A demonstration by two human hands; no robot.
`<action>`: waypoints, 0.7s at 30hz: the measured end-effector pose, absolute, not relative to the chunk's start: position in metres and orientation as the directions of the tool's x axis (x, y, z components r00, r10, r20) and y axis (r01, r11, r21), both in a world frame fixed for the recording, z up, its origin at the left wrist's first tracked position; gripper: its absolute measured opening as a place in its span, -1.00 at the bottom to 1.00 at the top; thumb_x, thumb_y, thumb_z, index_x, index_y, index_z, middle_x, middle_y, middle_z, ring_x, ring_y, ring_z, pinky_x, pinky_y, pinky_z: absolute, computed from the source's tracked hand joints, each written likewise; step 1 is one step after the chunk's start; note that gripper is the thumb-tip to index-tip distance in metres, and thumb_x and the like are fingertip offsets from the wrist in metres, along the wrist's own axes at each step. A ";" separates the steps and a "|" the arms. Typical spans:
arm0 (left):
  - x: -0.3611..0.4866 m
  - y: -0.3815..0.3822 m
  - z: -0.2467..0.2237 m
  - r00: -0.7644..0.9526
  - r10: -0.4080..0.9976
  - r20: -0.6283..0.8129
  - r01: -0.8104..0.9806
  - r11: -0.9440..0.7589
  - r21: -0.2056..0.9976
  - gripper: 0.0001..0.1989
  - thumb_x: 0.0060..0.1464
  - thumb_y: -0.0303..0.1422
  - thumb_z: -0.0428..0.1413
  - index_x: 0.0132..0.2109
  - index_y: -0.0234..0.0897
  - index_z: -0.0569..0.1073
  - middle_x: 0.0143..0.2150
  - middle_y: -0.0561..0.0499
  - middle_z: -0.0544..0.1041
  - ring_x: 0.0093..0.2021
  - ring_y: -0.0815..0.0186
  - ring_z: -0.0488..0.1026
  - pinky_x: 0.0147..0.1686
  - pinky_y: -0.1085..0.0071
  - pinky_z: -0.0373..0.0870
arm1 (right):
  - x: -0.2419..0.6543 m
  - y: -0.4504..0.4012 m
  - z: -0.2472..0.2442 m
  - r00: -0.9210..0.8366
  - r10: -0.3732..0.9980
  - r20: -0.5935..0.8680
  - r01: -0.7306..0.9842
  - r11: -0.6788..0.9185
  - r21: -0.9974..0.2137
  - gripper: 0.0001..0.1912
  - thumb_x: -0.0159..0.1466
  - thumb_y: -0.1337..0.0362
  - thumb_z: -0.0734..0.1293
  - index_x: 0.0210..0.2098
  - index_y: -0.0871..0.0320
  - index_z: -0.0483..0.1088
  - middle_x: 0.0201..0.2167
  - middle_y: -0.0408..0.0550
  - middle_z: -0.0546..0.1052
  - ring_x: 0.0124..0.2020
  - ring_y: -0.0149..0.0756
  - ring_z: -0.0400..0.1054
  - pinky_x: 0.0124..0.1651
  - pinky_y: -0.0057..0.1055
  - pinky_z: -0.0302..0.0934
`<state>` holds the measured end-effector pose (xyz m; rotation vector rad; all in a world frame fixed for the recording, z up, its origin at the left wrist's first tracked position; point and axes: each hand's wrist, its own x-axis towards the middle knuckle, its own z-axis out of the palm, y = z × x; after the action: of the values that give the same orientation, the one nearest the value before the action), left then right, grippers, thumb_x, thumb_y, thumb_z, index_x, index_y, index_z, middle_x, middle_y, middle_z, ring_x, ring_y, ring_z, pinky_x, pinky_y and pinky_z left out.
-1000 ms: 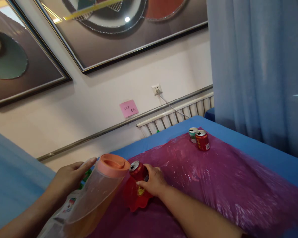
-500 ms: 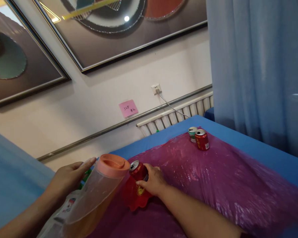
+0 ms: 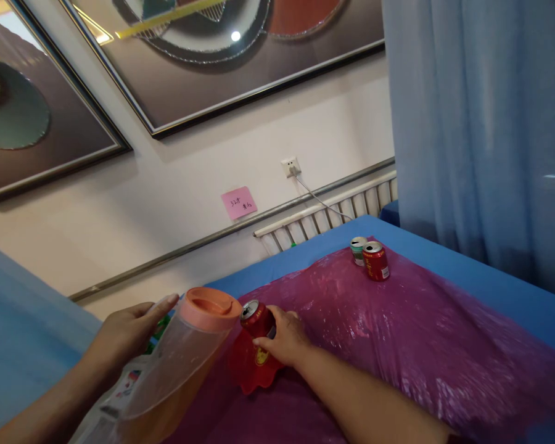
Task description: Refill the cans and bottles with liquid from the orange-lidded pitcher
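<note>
My left hand (image 3: 124,330) is closed at the handle side of a clear plastic pitcher (image 3: 176,364) with an orange lid (image 3: 213,303). The pitcher leans to the right and holds an amber-brown liquid; its lid's rim is close against a red drink can (image 3: 258,318). My right hand (image 3: 284,336) wraps round this opened can from the right, and the can tilts slightly toward the pitcher. Under the can lies a red piece with a wavy edge and a yellow print (image 3: 254,364). Most fingers of my left hand are hidden behind the pitcher.
Another opened red can (image 3: 375,262) and a green-and-white can (image 3: 358,250) stand at the far end of the purple plastic sheet (image 3: 398,333) on the blue-covered table (image 3: 444,265). Behind are a radiator (image 3: 324,219) and a plugged-in cord (image 3: 319,198). A blue curtain (image 3: 481,135) hangs at the right.
</note>
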<state>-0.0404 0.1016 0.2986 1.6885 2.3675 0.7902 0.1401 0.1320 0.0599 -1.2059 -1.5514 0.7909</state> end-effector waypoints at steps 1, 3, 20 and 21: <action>-0.041 0.102 0.299 -0.365 0.912 0.188 0.843 0.238 0.482 -0.30 -0.37 0.41 0.07 -0.59 -0.21 0.38 -0.71 0.14 0.17 -0.60 0.34 0.09 -0.57 0.40 0.00 | 0.140 0.132 0.060 -0.028 0.952 0.303 0.314 0.297 -0.902 -0.32 0.01 0.05 0.55 0.10 -0.02 0.39 -0.05 -0.08 0.57 -0.05 -0.05 0.41 0.04 -0.22 0.22; -0.041 0.102 0.299 -0.365 0.913 0.180 0.843 0.242 0.480 -0.30 -0.36 0.40 0.07 -0.57 -0.22 0.41 -0.70 0.13 0.19 -0.60 0.33 0.10 -0.57 0.40 0.00 | 0.140 0.132 0.059 -0.030 0.953 0.302 0.319 0.295 -0.901 -0.32 0.01 0.05 0.55 0.11 -0.01 0.39 -0.05 -0.08 0.57 -0.05 -0.05 0.41 0.04 -0.22 0.22; -0.039 0.098 0.300 -0.361 0.911 0.199 0.844 0.229 0.486 -0.33 -0.36 0.38 0.08 -0.61 -0.19 0.36 -0.71 0.14 0.16 -0.61 0.34 0.08 -0.57 0.40 0.00 | 0.141 0.132 0.060 -0.053 0.954 0.296 0.341 0.295 -0.892 -0.31 0.02 0.04 0.55 0.11 -0.01 0.37 -0.05 -0.10 0.58 -0.04 -0.05 0.42 0.04 -0.22 0.21; -0.038 0.098 0.300 -0.360 0.912 0.198 0.845 0.229 0.483 -0.33 -0.36 0.38 0.08 -0.61 -0.20 0.36 -0.71 0.14 0.16 -0.60 0.34 0.08 -0.57 0.40 0.00 | 0.142 0.132 0.060 -0.057 0.954 0.294 0.342 0.295 -0.892 -0.32 0.03 0.04 0.55 0.11 -0.01 0.37 -0.05 -0.10 0.58 -0.04 -0.06 0.42 0.04 -0.23 0.21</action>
<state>-0.0382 0.0983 0.3004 1.6980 2.3607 0.7968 0.1417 0.1317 0.0603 -1.2185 -1.5930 0.7917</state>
